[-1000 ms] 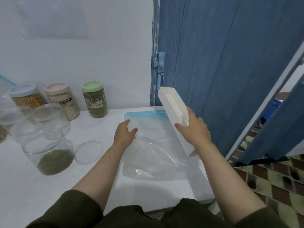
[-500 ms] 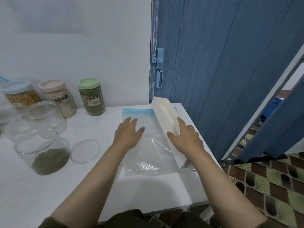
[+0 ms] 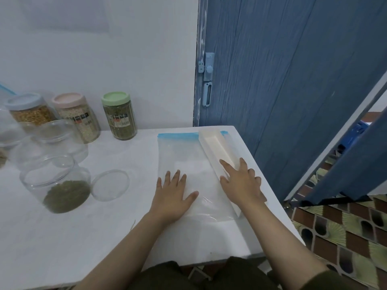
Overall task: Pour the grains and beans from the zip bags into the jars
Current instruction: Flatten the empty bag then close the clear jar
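Note:
An empty clear zip bag (image 3: 184, 155) with a blue seal lies flat on the white table (image 3: 104, 231). My left hand (image 3: 173, 195) presses flat on its near part with straight fingers. A long white tray (image 3: 217, 149) lies along the bag's right side; my right hand (image 3: 240, 185) rests on its near end, fingers spread. An open glass jar (image 3: 56, 185) at the left holds green beans at its bottom, and its clear lid (image 3: 110, 185) lies beside it.
Three lidded jars stand by the wall: one with a blue lid (image 3: 29, 109), one with a pink lid (image 3: 77, 118), one with a green lid (image 3: 119, 116). More empty glass jars (image 3: 52, 139) crowd the left. A blue door (image 3: 282, 80) stands right behind the table's right edge.
My right hand lowered the white tray from a raised tilt down flat onto the bag's right side. My left hand slid nearer and flattened the bag.

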Available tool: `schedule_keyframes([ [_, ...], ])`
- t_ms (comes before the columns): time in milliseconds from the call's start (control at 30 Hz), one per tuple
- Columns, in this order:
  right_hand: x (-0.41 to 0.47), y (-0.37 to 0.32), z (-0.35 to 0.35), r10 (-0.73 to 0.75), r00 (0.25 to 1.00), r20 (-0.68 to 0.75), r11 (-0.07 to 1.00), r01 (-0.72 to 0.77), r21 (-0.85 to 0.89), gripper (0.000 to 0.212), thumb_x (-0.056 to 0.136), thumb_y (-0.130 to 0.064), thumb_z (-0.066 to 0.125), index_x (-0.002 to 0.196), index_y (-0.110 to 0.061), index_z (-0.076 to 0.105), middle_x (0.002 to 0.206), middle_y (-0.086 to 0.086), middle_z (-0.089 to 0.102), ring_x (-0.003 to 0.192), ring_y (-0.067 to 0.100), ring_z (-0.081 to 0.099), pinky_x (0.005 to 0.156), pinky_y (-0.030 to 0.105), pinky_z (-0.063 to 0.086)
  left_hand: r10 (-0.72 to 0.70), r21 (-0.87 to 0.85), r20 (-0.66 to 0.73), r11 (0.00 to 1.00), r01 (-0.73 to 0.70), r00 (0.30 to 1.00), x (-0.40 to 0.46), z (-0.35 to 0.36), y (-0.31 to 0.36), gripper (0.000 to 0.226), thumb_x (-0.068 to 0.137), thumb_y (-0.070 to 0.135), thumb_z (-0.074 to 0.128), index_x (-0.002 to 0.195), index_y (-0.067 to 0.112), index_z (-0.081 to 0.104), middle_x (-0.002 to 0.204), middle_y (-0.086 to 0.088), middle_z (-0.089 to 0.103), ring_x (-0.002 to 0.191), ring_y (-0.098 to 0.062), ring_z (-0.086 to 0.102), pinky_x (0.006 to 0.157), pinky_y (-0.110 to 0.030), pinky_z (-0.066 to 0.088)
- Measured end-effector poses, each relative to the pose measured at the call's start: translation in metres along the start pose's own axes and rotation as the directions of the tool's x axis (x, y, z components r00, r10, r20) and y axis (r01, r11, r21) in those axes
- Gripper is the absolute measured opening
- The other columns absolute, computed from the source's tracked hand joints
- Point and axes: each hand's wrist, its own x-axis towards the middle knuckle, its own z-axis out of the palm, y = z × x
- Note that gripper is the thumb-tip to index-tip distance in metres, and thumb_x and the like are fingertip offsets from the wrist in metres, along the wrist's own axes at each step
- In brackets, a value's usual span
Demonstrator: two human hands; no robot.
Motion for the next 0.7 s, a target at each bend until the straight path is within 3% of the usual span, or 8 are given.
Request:
schedule_keyframes([
  [200, 0.009, 0.003, 0.010, -0.101, 0.995, -0.013, 0.994, 0.100, -0.049, 0.054, 0.104, -0.041, 0.036, 0.156, -0.043, 0.020, 0.167, 0.012, 0.006, 0.138, 0.034, 0.035, 0.111, 0.043, 0.029, -0.021, -0.241, -0.091, 0.970, -0.002, 0.996, -0.004, 0.005, -0.004, 0.070, 0.104, 0.051, 0.025, 0.158, 0.011, 0.005, 0.166, 0.001, 0.002, 0.152, -0.015, -0.008, 0.123, -0.031, -0.009],
  [400, 0.008, -0.004, 0.000, -0.060, 0.996, 0.059, 0.997, 0.063, -0.052, 0.061, 0.104, -0.046, 0.039, 0.158, -0.040, 0.010, 0.168, 0.006, 0.002, 0.143, 0.035, 0.029, 0.114, 0.048, 0.029, -0.022, -0.200, -0.092, 0.980, 0.004, 0.995, -0.004, 0.003, -0.005, 0.072, 0.103, 0.051, 0.027, 0.158, 0.010, 0.005, 0.166, -0.002, 0.003, 0.153, -0.017, -0.007, 0.123, -0.033, -0.007],
  [533, 0.006, -0.013, 0.000, -0.065, 0.998, 0.010, 0.994, 0.065, -0.086, 0.064, 0.103, -0.054, 0.037, 0.158, -0.039, 0.009, 0.168, 0.008, 0.001, 0.148, 0.035, 0.021, 0.120, 0.050, 0.017, -0.027, -0.236, -0.090, 0.972, 0.005, 0.996, -0.012, -0.013, -0.006, 0.070, 0.103, 0.052, 0.027, 0.158, 0.015, 0.004, 0.166, 0.001, 0.001, 0.153, -0.017, -0.007, 0.123, -0.034, -0.007],
  [600, -0.002, -0.025, -0.001, -0.116, 0.991, -0.067, 0.993, 0.113, -0.038, 0.061, 0.103, -0.050, 0.039, 0.158, -0.035, 0.018, 0.167, 0.007, 0.012, 0.149, 0.032, 0.022, 0.121, 0.047, 0.015, -0.039, -0.270, -0.132, 0.963, 0.002, 0.990, -0.023, -0.030, -0.010, 0.066, 0.104, 0.047, 0.031, 0.158, 0.016, 0.007, 0.166, 0.002, 0.003, 0.153, -0.018, -0.004, 0.121, -0.032, -0.006],
  [700, -0.025, -0.059, -0.010, -0.224, 0.970, -0.098, 0.929, 0.243, 0.279, 0.048, 0.102, -0.040, 0.049, 0.149, -0.030, 0.045, 0.154, -0.003, 0.044, 0.138, 0.020, 0.042, 0.113, 0.030, 0.030, -0.109, -0.348, -0.253, 0.938, 0.015, 0.961, -0.047, -0.067, -0.025, 0.059, 0.105, 0.039, 0.036, 0.157, 0.021, 0.017, 0.165, 0.005, 0.013, 0.152, -0.015, 0.007, 0.121, -0.030, -0.002],
])
